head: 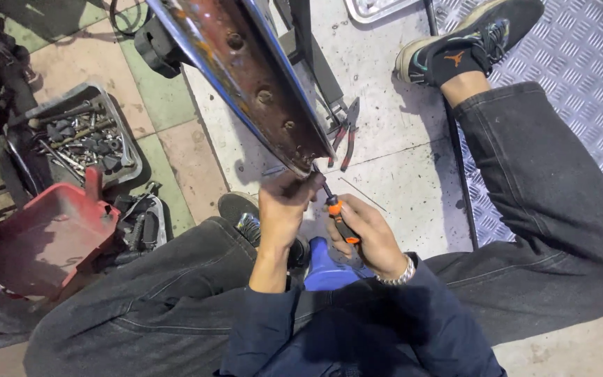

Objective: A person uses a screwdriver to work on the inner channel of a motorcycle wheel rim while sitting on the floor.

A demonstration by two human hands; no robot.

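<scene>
**Screwdriver at the tip of a rusty fender**

Head view: the person is sitting on the floor (399,174), legs spread. The left hand (284,209) is pinching the lower tip of a long rusty metal fender with blue edges (259,84). The right hand (371,237) is wrapping around the orange-and-black handle of a screwdriver (336,213), its shaft pointing up at that tip. Red-handled pliers (347,132) are lying on the floor just beside the fender. A grey tray of bolts (82,136) and a red metal part (43,237) are sitting well apart, on the left.
</scene>
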